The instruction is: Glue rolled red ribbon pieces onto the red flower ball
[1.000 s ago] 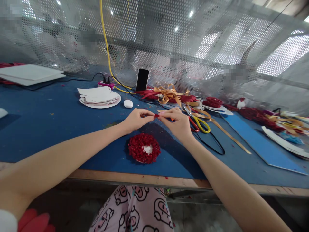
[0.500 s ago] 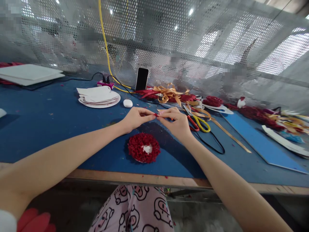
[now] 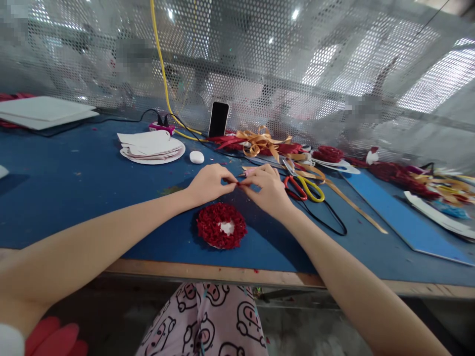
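Observation:
My left hand [image 3: 210, 183] and my right hand [image 3: 267, 190] meet fingertip to fingertip above the blue table [image 3: 85, 188]. Both pinch a tiny red piece [image 3: 238, 183] between thumbs and forefingers. Just below them lies a round red ruffled disc [image 3: 221, 225] with a white centre, flat on the table near its front edge. Neither hand touches the disc.
Red and yellow-handled scissors [image 3: 304, 188] lie right of my right hand, with a black cord loop [image 3: 328, 217]. Gold and red ribbons [image 3: 261, 143], a phone [image 3: 218, 119] against the mesh wall, white paper discs [image 3: 152, 147], a white oval [image 3: 196, 157] and a blue board [image 3: 401, 217] surround them.
Both hands have drawn slightly nearer to me and lower, fingers curled tighter round the red piece. The disc has not moved.

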Demonstrator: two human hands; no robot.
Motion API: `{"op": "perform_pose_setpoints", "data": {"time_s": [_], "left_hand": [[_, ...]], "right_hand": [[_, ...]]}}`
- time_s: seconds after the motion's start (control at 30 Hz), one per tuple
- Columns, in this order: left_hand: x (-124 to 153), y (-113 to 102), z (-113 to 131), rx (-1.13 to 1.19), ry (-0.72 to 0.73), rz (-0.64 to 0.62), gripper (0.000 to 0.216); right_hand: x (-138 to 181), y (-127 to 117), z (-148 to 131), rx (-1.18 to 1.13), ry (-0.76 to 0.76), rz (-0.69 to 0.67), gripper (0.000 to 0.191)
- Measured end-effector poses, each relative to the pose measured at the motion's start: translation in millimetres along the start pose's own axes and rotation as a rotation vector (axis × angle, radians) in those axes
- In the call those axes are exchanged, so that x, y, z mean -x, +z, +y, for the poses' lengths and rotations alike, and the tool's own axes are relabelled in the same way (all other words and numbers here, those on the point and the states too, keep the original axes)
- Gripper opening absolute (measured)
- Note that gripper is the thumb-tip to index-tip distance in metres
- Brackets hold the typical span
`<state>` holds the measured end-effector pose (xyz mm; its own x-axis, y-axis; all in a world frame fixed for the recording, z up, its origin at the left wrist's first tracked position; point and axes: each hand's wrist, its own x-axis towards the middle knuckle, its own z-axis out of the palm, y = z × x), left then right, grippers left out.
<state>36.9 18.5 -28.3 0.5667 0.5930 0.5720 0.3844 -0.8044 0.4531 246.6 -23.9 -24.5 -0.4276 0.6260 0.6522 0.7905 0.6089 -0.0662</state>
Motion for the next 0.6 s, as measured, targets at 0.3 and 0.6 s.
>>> {"op": "perform_pose_setpoints", "data": {"time_s": [0.3, 0.6], "left_hand": [[-0.7, -10.6, 10.7, -0.376, 0.187, -0.151, 0.02], [-3.1, -9.6, 5.4, 0.211, -0.107, -0.016, 0.019]], "right_hand": [[-1.0, -1.5, -9.3, 0.096, -0.003, 0.02, 0.004], [-3.2, -4.9, -12.7, -0.083, 0.123, 0.165, 0.004]]}}
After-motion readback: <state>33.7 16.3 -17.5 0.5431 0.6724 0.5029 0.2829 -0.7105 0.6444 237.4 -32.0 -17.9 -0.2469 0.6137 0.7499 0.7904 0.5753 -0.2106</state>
